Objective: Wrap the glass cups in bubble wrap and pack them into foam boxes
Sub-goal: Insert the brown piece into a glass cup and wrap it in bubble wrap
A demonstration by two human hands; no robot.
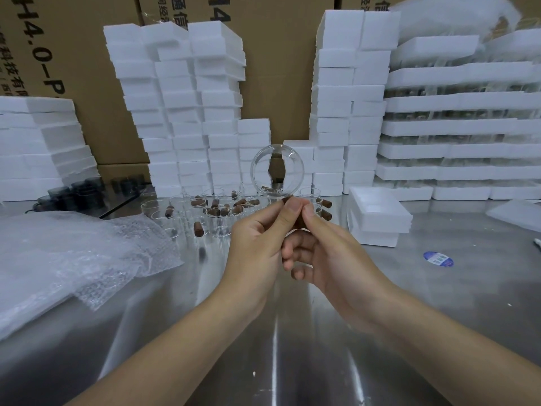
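Above table middle: glass cup (277,170), raised
Left hand (257,238): pinches its brown handle (298,224)
Right hand (330,253): pinches same handle
Table's left edge: bubble wrap (73,259)

One camera only, worn on the person's head, facing forward and tipped down over the steel table (292,332). The glass cup (277,171), pinched by the left hand (257,241) and right hand (330,250), sits near the middle of the view, close to the lens. Below the cup both forearms run in from the bottom edge. Behind the cup the wide lens takes in the foam box stacks (187,112) and cardboard cartons (96,83), their edges bowed. Left of the cup, bubble wrap (58,259) reaches the frame's edge.
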